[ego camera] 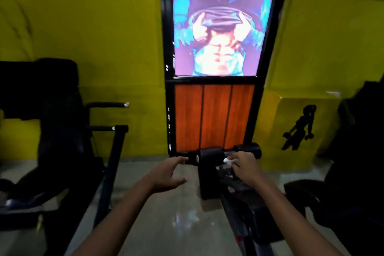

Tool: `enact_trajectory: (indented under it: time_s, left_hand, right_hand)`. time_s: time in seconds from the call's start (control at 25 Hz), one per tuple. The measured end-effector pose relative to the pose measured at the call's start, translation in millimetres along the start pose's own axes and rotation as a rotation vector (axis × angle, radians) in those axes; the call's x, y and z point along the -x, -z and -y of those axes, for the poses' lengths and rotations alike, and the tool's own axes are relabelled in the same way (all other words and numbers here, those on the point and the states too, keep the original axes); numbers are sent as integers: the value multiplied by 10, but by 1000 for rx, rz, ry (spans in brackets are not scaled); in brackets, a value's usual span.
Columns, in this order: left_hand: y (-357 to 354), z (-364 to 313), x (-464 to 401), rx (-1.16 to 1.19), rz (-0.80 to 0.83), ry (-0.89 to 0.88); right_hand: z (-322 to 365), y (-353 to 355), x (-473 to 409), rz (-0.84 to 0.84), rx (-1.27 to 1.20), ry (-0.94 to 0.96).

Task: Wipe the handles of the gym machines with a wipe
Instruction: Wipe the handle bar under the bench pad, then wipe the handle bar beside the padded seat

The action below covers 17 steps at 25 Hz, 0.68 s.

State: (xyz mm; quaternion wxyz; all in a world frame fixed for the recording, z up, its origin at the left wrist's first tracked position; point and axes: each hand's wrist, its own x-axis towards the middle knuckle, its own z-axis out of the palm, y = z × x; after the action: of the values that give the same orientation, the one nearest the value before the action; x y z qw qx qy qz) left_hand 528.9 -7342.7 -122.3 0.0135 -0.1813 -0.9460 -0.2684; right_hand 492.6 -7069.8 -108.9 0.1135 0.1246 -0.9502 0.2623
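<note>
The right hand (pixel 245 165) curls around a small white wipe (pixel 228 161), pressing it to the thin black bar (pixel 227 154) that runs between two black roller pads of the gym machine (pixel 232 189) in front of the person. The left hand (pixel 169 172) is spread and holds nothing, its fingertips just at the left end cap (pixel 192 158) of that bar.

The wipe looks thin, soft and light; it will probably bunch or tear if dragged hard, so wrapping it round the bar and sliding along seems the surest way. The bar itself looks rigid and smooth, likely a little slick once damp. Whether it turns freely cannot be told, so steadying the end cap with the free hand seems sensible.

The left roller pad (pixel 209 170) sits right beside the wiping hand and limits its travel leftward; the right roller pad (pixel 248 149) does the same on the other side. To the left stands another black machine (pixel 54 131) with two chrome-tipped handles (pixel 108 105), well apart. Behind are a yellow wall (pixel 93 37), a lit poster (pixel 220 21) and orange panels (pixel 214 118).
</note>
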Motion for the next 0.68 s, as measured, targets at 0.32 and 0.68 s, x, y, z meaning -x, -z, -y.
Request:
enact_trajectory:
  time_s: [0.32,0.68]
  left_hand:
    - [1083,827,799,-48,-157,227]
    - [1929,2201,1118,-85,-259,318]
  right_hand:
    - [1409,-301,-669,81,-102,257]
    - [2879,-1314,-1554,138,-26,406]
